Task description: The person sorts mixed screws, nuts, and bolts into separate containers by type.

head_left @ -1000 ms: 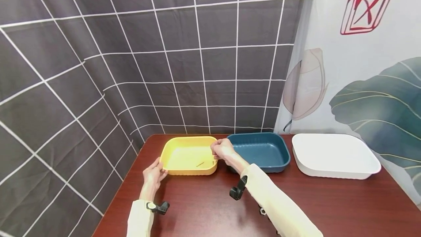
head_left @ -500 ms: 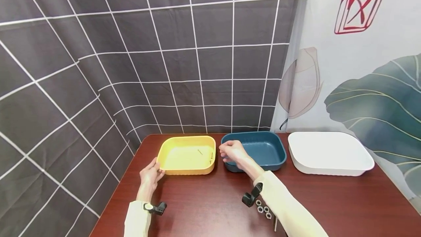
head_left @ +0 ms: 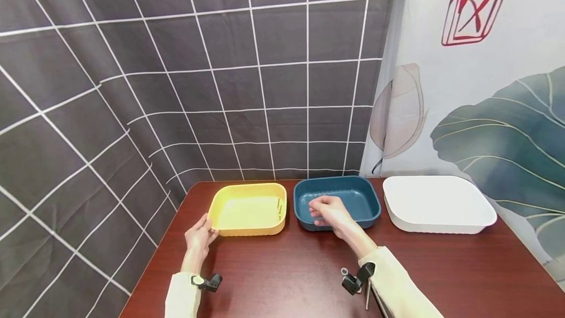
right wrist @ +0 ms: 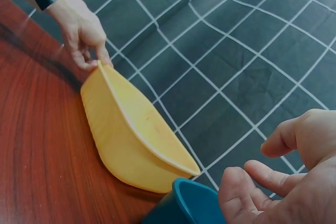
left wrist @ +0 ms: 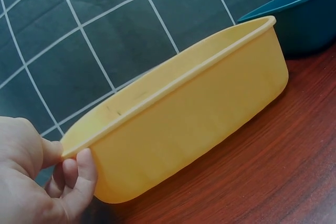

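My left hand (head_left: 198, 236) pinches the near left rim of a yellow plastic tray (head_left: 251, 232), thumb on top and fingers curled underneath, as the left wrist view (left wrist: 42, 177) shows. Several small, thin, screw-like pieces (head_left: 279, 208) lie at the tray's right end, too small to identify surely. Over the near side of a dark blue tray (head_left: 371, 217) hovers my right hand (head_left: 331, 214). Its fingers are loosely bent, and the right wrist view shows thumb and fingertips apart with nothing between them.
A white tray (head_left: 441, 227) stands right of the blue one. On the brown table (head_left: 273, 274), a metal nut (head_left: 344, 271) and a thin metal rod (head_left: 368, 296) lie beside my right forearm, partly hidden by it. A grey gridded cloth (head_left: 247, 87) hangs behind the table.
My right hand has moved right, from the yellow tray's right edge to over the blue tray. A thin piece in the yellow tray has shifted to its right end. The left hand keeps its hold.
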{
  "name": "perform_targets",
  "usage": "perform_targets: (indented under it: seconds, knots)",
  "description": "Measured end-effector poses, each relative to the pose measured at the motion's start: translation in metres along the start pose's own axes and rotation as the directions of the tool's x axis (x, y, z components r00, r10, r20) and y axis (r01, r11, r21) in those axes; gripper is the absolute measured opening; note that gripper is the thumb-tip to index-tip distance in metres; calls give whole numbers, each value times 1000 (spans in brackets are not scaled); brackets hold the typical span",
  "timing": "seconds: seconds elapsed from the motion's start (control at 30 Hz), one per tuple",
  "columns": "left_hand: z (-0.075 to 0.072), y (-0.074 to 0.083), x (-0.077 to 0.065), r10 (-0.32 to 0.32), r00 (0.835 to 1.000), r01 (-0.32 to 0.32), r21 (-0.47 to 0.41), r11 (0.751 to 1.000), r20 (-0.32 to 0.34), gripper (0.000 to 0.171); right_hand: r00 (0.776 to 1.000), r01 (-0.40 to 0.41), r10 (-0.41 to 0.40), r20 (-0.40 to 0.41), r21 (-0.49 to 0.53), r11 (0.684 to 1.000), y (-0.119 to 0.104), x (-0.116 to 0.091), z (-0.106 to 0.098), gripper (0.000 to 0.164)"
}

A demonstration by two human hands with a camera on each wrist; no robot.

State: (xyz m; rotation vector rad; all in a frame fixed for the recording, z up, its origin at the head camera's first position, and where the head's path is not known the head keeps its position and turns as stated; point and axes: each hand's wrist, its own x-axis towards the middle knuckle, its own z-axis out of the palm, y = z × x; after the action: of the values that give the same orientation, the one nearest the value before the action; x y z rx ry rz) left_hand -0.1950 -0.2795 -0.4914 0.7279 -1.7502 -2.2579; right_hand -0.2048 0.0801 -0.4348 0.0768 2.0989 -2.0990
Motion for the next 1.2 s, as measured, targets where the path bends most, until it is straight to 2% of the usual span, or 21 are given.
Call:
perform_targets:
  seconds: [0.3, 0.4, 0.47, 0.53, 0.63, 0.7, 0.77, 0.87, 1.0, 1.2]
  knots:
    - [-4, -6, -3, 8, 1000, -7, -48, 999, 15, 54, 1000, -1, 2, -13, 19, 1000, 5, -16, -9, 14]
    - [-4, -6, -6, 38, 999, -39, -23, 999, -29, 52, 1000, -4, 4, -17, 17, 1000, 6, -20, -12, 16]
    - [-3, -6, -9, 79, 992, -76, 33, 997, -96, 50, 1000, -8, 9, -23, 14, 1000, 7, -22, -14, 18]
    - [-1, -5, -14, 146, 973, -128, 106, 986, -179, 47, 1000, -13, 14, -28, 13, 1000, 8, -24, -17, 19]
    - [4, -4, -27, 260, 927, -208, 206, 956, -271, 43, 999, -11, 12, -36, 24, 1000, 11, -27, -21, 18]
    - [10, -4, -37, 319, 902, -262, 217, 940, -291, 38, 999, -9, 10, -39, 38, 999, 12, -29, -23, 18]
    - [17, -5, -48, 350, 892, -306, 189, 933, -285, 34, 999, -8, 11, -44, 50, 999, 13, -31, -26, 17]
    - [28, -9, -63, 365, 897, -347, 112, 931, -250, 31, 999, -11, 14, -52, 59, 998, 15, -35, -29, 17]
    - [45, -16, -82, 357, 919, -359, 19, 933, -165, 30, 998, -20, 23, -64, 51, 999, 18, -41, -33, 19]
    - [75, -27, -105, 294, 956, -295, -49, 954, -15, 32, 995, -38, 42, -90, 39, 998, 24, -49, -39, 20]
